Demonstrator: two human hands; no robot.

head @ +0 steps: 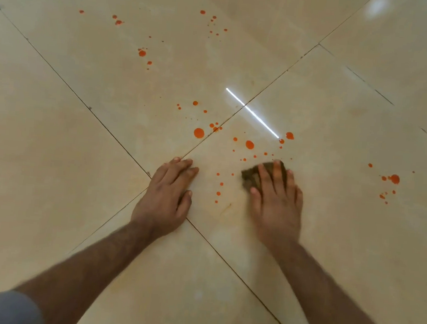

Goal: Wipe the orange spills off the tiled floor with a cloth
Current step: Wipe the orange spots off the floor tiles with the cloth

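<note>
Right hand (277, 206) is pressing flat, fingers spread, on a crumpled brown cloth (251, 176) on the glossy beige tiled floor (52, 160). Left hand (168, 194) just rests open, holding nothing. Orange spill drops (199, 133) dot the tiles ahead and between both hands.

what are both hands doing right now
Left hand: open, flat on the floor, holding nothing.
Right hand: open, pressing flat on the cloth.

A thin white streak of reflected light (251, 112) runs slantwise near the middle. A softer pale glare (377, 4) sits top right; blurred grey fabric (1, 307) fills the bottom left corner
</note>
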